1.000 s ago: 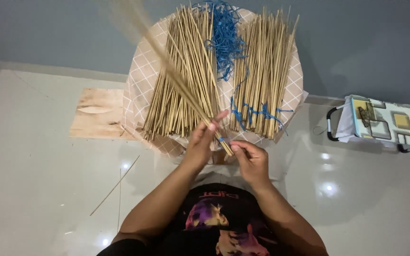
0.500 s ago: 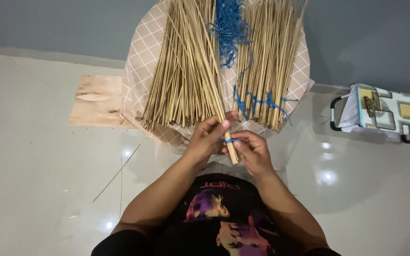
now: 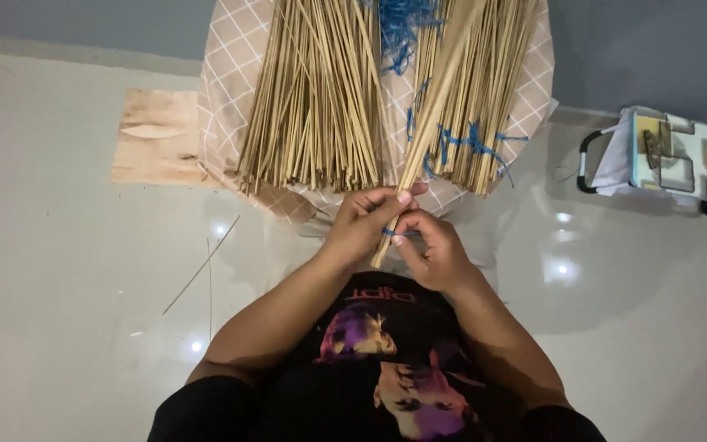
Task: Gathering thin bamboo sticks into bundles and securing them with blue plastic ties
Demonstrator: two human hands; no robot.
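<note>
Stick bundle (image 3: 419,155) | thin, tan, blue tie, tilted | both hands grip btm

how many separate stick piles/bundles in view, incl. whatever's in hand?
3. A loose pile on the left of the checked cloth; a blue-tied pile on its right; a thin bundle held by left hand and right hand. Top edge crops more.

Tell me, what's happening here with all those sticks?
A person holds a small bundle of thin tan sticks in both hands: the left hand and the right hand grip its lower end, where a blue string wraps it. Beyond lie a loose stick pile and tied bundles on a checked beige cloth.
</note>
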